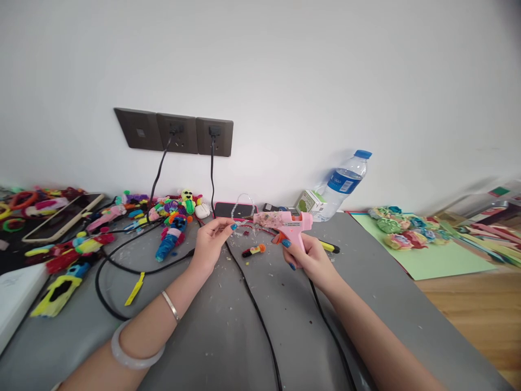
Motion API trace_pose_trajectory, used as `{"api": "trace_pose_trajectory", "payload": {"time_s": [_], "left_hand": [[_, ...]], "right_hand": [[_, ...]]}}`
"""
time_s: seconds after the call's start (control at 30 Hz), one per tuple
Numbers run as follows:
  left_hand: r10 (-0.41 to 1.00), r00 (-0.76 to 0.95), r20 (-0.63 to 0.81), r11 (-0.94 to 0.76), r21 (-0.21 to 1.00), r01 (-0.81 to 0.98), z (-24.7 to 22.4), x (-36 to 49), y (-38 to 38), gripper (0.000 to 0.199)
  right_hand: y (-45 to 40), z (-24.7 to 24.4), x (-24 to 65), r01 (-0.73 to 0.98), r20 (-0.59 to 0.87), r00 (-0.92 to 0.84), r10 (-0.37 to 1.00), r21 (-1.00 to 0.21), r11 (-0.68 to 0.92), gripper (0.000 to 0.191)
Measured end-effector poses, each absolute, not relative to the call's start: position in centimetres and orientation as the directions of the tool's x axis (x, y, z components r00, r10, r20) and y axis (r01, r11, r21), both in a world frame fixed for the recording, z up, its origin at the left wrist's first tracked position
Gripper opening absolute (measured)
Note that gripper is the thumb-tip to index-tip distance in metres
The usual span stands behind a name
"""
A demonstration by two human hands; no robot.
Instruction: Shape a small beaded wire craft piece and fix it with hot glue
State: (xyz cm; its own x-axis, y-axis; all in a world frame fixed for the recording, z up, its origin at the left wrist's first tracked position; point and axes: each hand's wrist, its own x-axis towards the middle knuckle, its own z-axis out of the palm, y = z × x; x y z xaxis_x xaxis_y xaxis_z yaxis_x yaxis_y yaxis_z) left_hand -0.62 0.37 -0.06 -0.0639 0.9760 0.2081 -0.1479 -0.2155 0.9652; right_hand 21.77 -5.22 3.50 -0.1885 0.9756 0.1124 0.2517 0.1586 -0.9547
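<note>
The left hand (212, 239) pinches thumb and forefinger together on a thin, clear, glittery loop (244, 195), which stands up above the fingertips. The right hand (311, 260) is wrapped around the grip of a pink plastic glue gun (290, 221), a finger at its orange trigger. Its barrel lies about level, the nozzle pointing left, close to the loop; whether they touch cannot be told. The step in hand seems to be lining up the two; this position calls for a steady pinch, a slow trigger squeeze and fingertips clear of the tip.

Just below, on the grey bench (228, 336), lies a small yellow, black and orange fuzzy piece (253, 250). Behind the hands is a black phone with a pink edge (223, 209). Farther out, colourful fuzzy figures (171, 239) sit to the left; a blue-capped clear bottle (344, 182) leans against the wall, right.
</note>
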Motion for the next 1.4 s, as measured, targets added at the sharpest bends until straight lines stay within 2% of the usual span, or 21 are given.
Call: {"api": "trace_pose_trajectory", "payload": {"time_s": [0.4, 0.63, 0.8, 0.97, 1.1, 1.23, 1.3, 1.4], "left_hand": [[0.974, -0.081, 0.210, -0.219, 0.966, -0.139, -0.2, -0.7, 0.4, 0.017], [0.973, -0.085, 0.214, -0.225, 0.964, -0.140, -0.3, -0.7, 0.5, 0.016], [0.972, -0.094, 0.214, -0.226, 0.964, -0.141, -0.3, -0.7, 0.5, 0.017], [0.970, -0.092, 0.223, -0.234, 0.963, -0.135, -0.4, -0.7, 0.5, 0.020], [0.972, -0.086, 0.219, -0.230, 0.963, -0.140, -0.5, -0.7, 0.6, 0.017], [0.974, -0.092, 0.208, -0.219, 0.966, -0.134, -0.4, -0.8, 0.6, 0.017], [0.975, -0.097, 0.198, -0.210, 0.969, -0.130, -0.4, -0.8, 0.6, 0.018], [0.977, -0.098, 0.190, -0.202, 0.970, -0.133, -0.4, -0.8, 0.6, 0.019]], "right_hand": [[-5.3, 3.6, 21.6, 0.334, 0.082, -0.137, 0.987, -0.934, 0.124, 0.027], [-5.4, 3.8, 21.3, 0.402, 0.088, -0.101, 0.991, -0.908, 0.122, 0.035], [-5.4, 3.7, 21.4, 0.465, 0.102, -0.070, 0.992, -0.877, 0.123, 0.034], [-5.3, 3.2, 21.7, 0.571, 0.227, -0.038, 0.973, -0.794, 0.207, 0.034], [-5.2, 3.1, 21.9, 0.668, 0.378, -0.064, 0.924, -0.671, 0.321, 0.040], [-5.3, 3.2, 22.3, 0.718, 0.472, -0.116, 0.874, -0.568, 0.402, 0.037], [-5.4, 3.2, 22.5, 0.714, 0.503, -0.068, 0.862, -0.579, 0.394, 0.039], [-5.5, 3.5, 23.1, 0.657, 0.497, 0.077, 0.864, -0.677, 0.331, 0.039]]}}
